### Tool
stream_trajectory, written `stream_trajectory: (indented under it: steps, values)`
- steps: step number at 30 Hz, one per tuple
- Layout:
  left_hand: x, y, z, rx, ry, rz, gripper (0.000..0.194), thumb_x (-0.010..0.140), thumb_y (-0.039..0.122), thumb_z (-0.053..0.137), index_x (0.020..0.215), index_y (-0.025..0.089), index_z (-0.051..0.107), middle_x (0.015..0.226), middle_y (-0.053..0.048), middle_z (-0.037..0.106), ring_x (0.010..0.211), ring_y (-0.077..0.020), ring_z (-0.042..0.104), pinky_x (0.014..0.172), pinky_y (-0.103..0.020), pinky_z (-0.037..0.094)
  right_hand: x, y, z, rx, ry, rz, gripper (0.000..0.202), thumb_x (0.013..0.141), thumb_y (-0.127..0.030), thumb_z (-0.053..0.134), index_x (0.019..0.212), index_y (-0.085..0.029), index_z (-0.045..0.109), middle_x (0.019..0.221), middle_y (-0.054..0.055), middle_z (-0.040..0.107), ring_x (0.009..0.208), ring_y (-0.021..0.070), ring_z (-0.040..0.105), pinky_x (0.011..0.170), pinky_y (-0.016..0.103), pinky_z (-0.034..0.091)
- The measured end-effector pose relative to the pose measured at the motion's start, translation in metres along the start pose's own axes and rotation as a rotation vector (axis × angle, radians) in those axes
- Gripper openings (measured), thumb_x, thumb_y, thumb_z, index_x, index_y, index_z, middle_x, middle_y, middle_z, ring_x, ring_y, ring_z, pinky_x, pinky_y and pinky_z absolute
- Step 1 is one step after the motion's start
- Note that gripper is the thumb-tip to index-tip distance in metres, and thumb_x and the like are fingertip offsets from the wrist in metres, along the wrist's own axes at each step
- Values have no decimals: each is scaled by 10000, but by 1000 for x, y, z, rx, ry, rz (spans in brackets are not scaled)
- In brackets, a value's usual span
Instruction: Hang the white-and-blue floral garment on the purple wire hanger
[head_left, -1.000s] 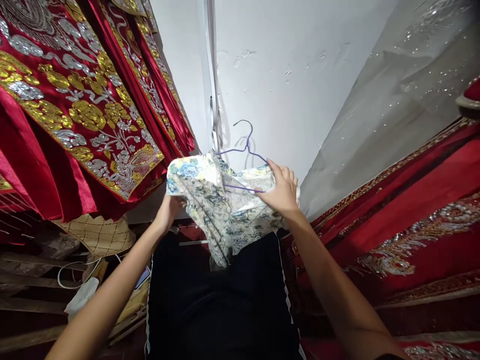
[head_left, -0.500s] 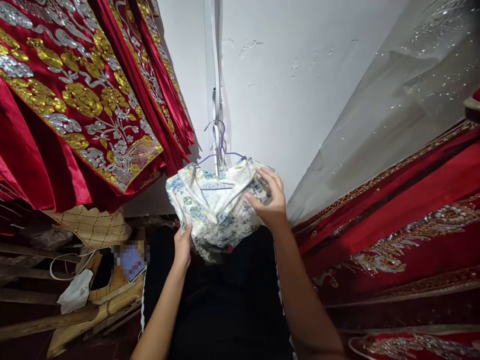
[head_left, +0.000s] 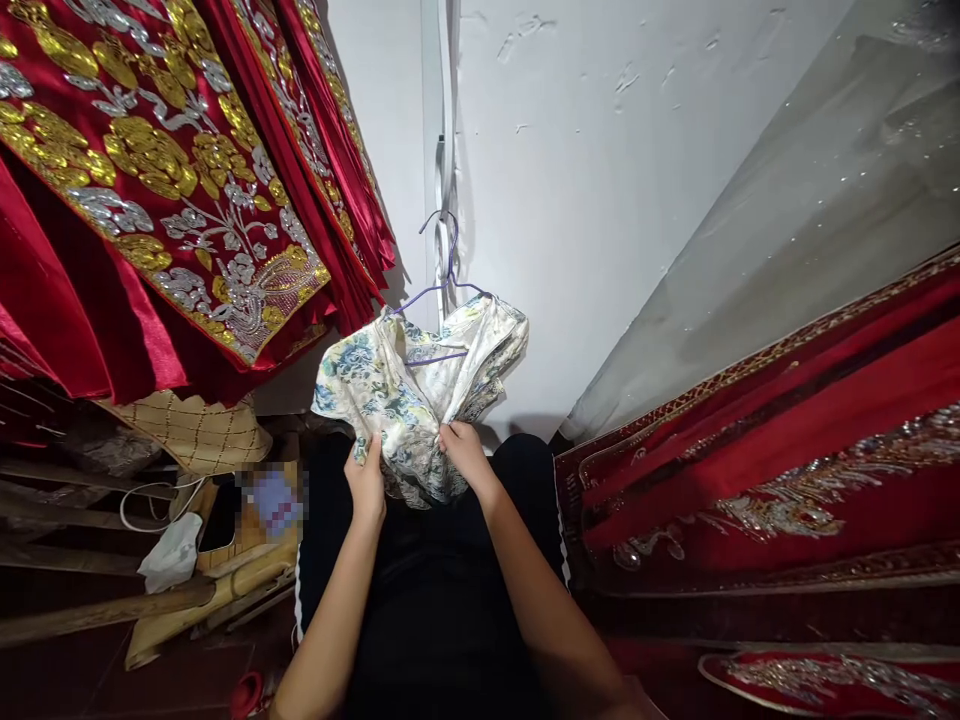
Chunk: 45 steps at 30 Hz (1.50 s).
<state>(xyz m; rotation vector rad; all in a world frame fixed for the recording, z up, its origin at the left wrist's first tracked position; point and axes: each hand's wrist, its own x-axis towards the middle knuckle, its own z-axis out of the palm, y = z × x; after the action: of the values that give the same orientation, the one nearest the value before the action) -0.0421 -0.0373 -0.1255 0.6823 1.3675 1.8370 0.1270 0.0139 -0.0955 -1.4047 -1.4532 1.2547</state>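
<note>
Pale wall, scuffed at one o'clock, forms the background, a narrow white strip running down it at twelve. With the clock centred on the view, we see a red embroidered garment in gold and silver at ten, sheer glittering fabric at two, and beaded red fabric at four. Near the centre we find the floral garment, white with blue and yellow print, its shoulders on a purple hanger. We observe the hanger's hook at twelve, in front of the strip; whether the two touch, we cannot tell. Its lower bar crosses the open neckline.

At eight, the left hand grasps the garment's lower left edge; from this grip, most of the cloth lies between twelve and three. At six, the right hand pinches the front just below the neckline, and from there we place the bulk of the cloth toward ten, one shoulder toward one. Bunched cloth fills the space between the two hands, above dark trousers.
</note>
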Motion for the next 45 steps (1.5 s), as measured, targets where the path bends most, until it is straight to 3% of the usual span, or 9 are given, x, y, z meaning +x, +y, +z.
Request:
stream_trajectory:
  steps: [5, 8, 11, 13, 17, 22, 27, 36, 45]
  values:
    - [-8, -9, -2, 400, 230, 505, 668, 801, 347, 758, 1384, 203, 465, 1396, -157, 492, 1313, -294, 475, 1109, -467, 385, -7, 15, -2, 54, -27, 9, 297, 825, -392, 487, 597, -221, 405, 549, -33, 405, 521, 113, 366, 539, 264, 305]
    - [-21, -9, 7, 555, 3, 683, 517, 847, 290, 708, 1319, 208, 514, 1359, -160, 511, 1311, -300, 467, 1095, -472, 392, -7, 18, 6, 84, -62, -6, 292, 816, -381, 495, 587, -213, 430, 531, -40, 399, 521, 109, 370, 544, 262, 312]
    - [-32, -16, 21, 543, -343, 606, 240, 921, 240, 593, 1160, 210, 590, 1126, -104, 633, 1108, -247, 604, 974, -400, 482, -8, 17, 9, 100, -103, -27, 302, 815, -372, 515, 575, -202, 445, 525, -43, 406, 518, 102, 375, 550, 259, 321]
    - [-36, -21, 29, 513, -413, 522, 174, 949, 225, 543, 1113, 206, 598, 1031, -77, 662, 992, -215, 644, 886, -347, 508, -9, 15, 7, 101, -130, -36, 329, 830, -396, 530, 579, -196, 461, 528, -42, 416, 517, 101, 384, 551, 258, 328]
    - [-36, -22, 34, 488, -391, 486, 131, 970, 253, 527, 1042, 198, 622, 924, -52, 679, 867, -189, 657, 800, -306, 511, -16, 13, -1, 104, -192, -119, 324, 879, -487, 546, 730, -200, 527, 600, -28, 518, 572, 132, 491, 592, 265, 398]
    - [-33, -15, 30, 507, -393, 545, 159, 975, 260, 523, 1035, 196, 656, 960, -69, 688, 907, -201, 662, 820, -320, 519, -23, 18, 1, 24, -129, -257, 255, 878, -453, 584, 806, -231, 483, 715, -12, 588, 679, 165, 568, 649, 280, 441]
    - [-31, -13, 27, 526, -416, 581, 172, 976, 258, 523, 1034, 200, 673, 949, -72, 684, 929, -211, 669, 834, -332, 524, -25, 20, 5, -13, -82, -252, 254, 901, -416, 544, 769, -238, 420, 693, -25, 572, 680, 167, 577, 675, 290, 446]
    - [-33, -14, 24, 540, -439, 621, 209, 975, 237, 527, 1101, 210, 692, 999, -83, 707, 964, -220, 684, 870, -357, 540, -23, 13, -5, 140, -207, -198, 203, 843, -363, 638, 798, -213, 510, 639, -22, 610, 612, 152, 597, 627, 279, 441]
    - [-36, -8, 24, 552, -444, 625, 216, 976, 259, 520, 1080, 217, 705, 1021, -91, 727, 973, -233, 693, 886, -385, 549, -25, 11, -8, 80, -166, -228, 246, 879, -413, 622, 785, -196, 552, 659, 2, 640, 611, 142, 585, 624, 276, 431]
